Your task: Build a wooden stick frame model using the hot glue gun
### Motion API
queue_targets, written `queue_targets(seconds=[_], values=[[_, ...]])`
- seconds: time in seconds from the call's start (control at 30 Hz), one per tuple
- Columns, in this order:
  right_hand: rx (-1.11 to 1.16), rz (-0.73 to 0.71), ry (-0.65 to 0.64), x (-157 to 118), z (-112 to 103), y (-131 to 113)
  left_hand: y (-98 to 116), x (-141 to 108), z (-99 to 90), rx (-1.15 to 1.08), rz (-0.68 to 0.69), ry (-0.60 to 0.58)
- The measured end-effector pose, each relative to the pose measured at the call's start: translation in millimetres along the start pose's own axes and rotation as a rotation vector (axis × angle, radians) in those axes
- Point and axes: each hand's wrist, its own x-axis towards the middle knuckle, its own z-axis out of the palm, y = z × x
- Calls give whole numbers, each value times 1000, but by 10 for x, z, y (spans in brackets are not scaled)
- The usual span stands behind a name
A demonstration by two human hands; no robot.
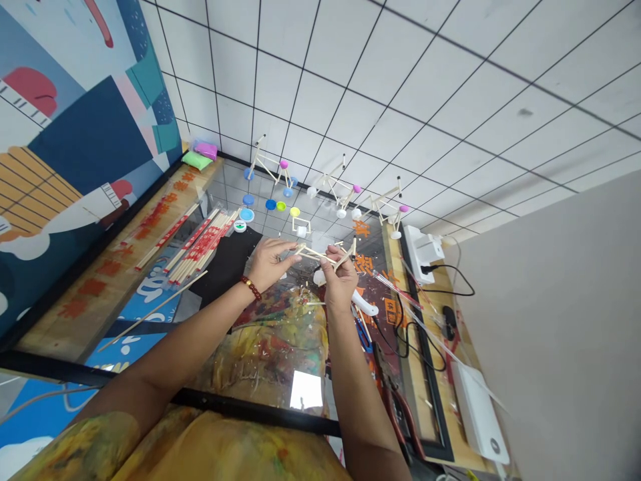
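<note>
Both hands are around a small frame of pale wooden sticks (316, 254) above the glass table. At the frame's left end, my left hand (270, 266) pinches it between thumb and fingers. My right hand (340, 277) has its fingers closed on the right part, where a stick with a dark tip sticks up. Under the right hand lies a white glue gun (365, 304), partly hidden. Beyond the hands, a small stick square with a white piece (301, 231) stands on the glass. Farther back are finished-looking stick frames (270, 162) with round coloured pieces.
Red-wrapped chopsticks (200, 248) lie at left by a black sheet (228, 264). Coloured clay discs (271, 204) sit behind. At right are red-handled pliers (395, 401), blue scissors (363, 331), black cables and a white power strip (481, 414). Clay packs (197, 159) lie in the back corner.
</note>
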Motion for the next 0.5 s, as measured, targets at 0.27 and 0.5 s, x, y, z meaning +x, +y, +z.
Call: queue_targets(seconds=[0.27, 0.5], values=[[1, 5, -2, -4, -1, 3, -2, 11, 12, -21, 11, 11], [21, 8, 3, -9, -9, -17, -3, 9, 14, -25, 25, 16]])
